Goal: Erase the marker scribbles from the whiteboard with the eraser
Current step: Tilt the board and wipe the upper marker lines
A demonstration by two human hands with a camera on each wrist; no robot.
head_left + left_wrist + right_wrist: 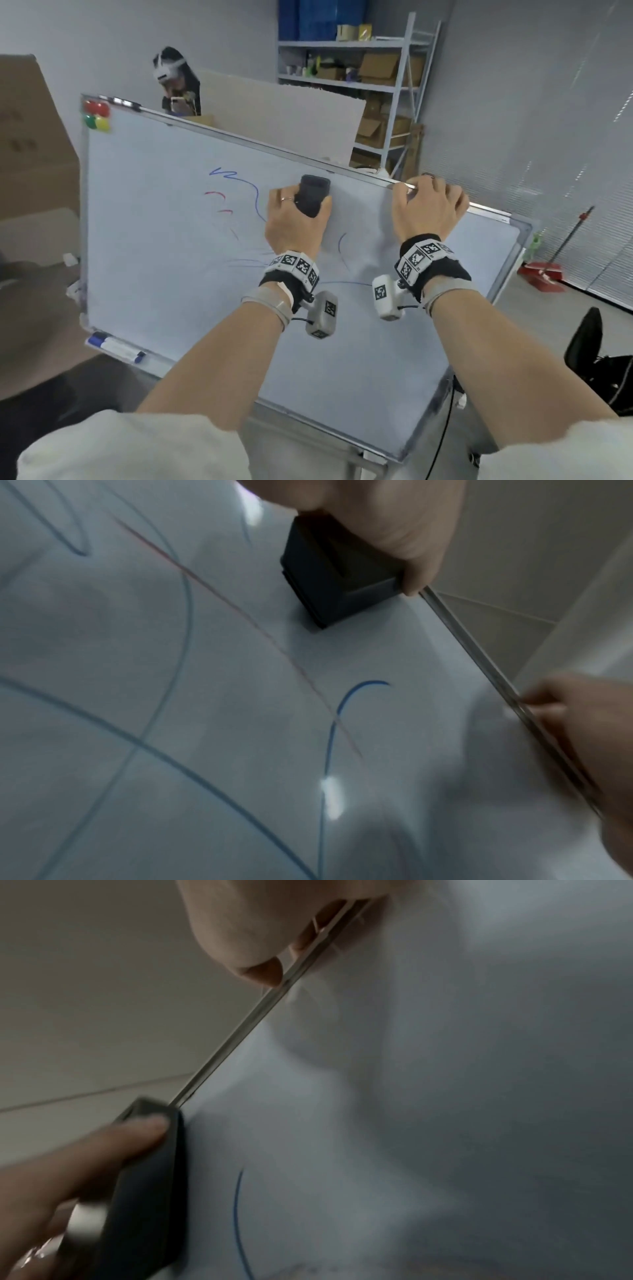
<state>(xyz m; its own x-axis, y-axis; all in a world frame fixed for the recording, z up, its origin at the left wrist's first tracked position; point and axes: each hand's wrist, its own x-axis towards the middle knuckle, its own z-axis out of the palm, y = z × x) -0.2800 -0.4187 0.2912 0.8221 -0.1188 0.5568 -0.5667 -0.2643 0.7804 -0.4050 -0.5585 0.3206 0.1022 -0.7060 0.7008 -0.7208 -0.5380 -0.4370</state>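
A tilted whiteboard (164, 246) carries blue scribbles (239, 180) and short red strokes (215, 194) at its upper middle, with fainter lines lower down. My left hand (294, 219) grips a dark eraser (311, 195) pressed flat on the board near its top edge. The left wrist view shows the eraser (329, 588) on the surface beside a blue curve (346, 696) and a thin red line (240, 612). My right hand (428, 209) holds the board's top frame (397, 184), fingers curled over it. In the right wrist view my fingers (260, 972) hook the metal edge (240, 1039).
Coloured magnets (97, 114) sit in the board's top left corner and a blue marker (114, 346) lies on its tray. Another person (176, 82) stands behind the board. Shelves with boxes (376, 75), a large carton (30, 137) and a red dustpan (543, 272) surround it.
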